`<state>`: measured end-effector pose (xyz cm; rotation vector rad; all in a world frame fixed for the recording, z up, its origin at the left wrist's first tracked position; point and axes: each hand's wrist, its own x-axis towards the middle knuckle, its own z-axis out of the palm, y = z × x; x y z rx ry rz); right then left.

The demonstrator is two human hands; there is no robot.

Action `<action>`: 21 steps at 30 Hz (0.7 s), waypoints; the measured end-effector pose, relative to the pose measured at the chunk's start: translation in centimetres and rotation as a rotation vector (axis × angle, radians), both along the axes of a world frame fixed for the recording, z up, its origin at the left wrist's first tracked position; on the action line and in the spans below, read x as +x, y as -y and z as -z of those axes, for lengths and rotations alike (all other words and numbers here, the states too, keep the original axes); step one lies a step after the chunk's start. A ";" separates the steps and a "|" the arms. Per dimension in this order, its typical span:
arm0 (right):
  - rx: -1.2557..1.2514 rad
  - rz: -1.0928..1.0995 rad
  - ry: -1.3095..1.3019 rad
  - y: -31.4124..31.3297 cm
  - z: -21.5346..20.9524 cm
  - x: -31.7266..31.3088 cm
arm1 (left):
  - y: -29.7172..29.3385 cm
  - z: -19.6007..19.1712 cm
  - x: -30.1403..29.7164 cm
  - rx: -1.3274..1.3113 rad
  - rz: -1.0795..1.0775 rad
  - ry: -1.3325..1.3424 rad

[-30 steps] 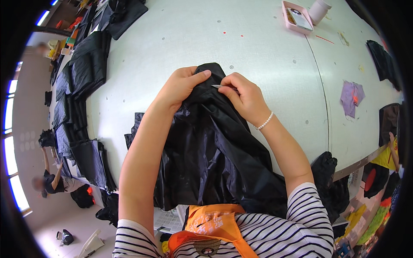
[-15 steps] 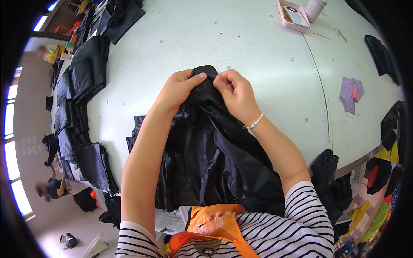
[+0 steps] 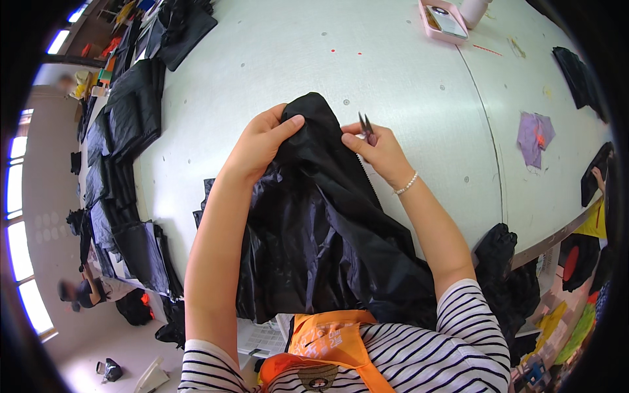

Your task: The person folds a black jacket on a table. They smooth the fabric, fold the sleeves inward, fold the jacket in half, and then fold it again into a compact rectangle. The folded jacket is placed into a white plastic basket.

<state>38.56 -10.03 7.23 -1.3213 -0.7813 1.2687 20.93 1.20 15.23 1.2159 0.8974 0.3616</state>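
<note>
I have the black garment (image 3: pixel 327 229) bunched up in front of me, its top fold lifted off the table and pinched between my two hands. My left hand (image 3: pixel 262 141) is closed over the fold from the left, thumb pressed along the upper edge and fingers tucked behind the cloth. My right hand (image 3: pixel 377 147) grips the same fold from the right, just beside a pale zipper line that runs down the fabric – and in that hand I also hold a small pair of thread snips (image 3: pixel 365 124), blades pointing up and away from me, clear of the cloth. The rest of the garment hangs down from my hands toward my lap, glossy and creased, covering the near table edge.

The table (image 3: pixel 295 59) is wide and pale grey-white. Stacks of folded black garments (image 3: pixel 128 111) line its left side. At the far end sits a pink tray (image 3: pixel 442 19); to the right lies a purple scrap of cloth (image 3: pixel 534 134) – and more dark pieces lie near the right rim. Off to the lower left, a person sits on the floor beside bright windows.
</note>
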 end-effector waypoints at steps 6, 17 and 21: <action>0.144 0.082 0.005 0.5 -0.8 -0.8 | -0.3 -1.2 -1.0 0.047 0.052 -0.010; 0.847 0.245 0.969 2.5 -2.4 -1.5 | 3.8 -0.6 -1.1 1.577 0.010 -0.082; 0.966 0.129 1.109 4.0 -2.5 -1.2 | 4.7 0.3 -2.8 1.786 -0.060 -0.089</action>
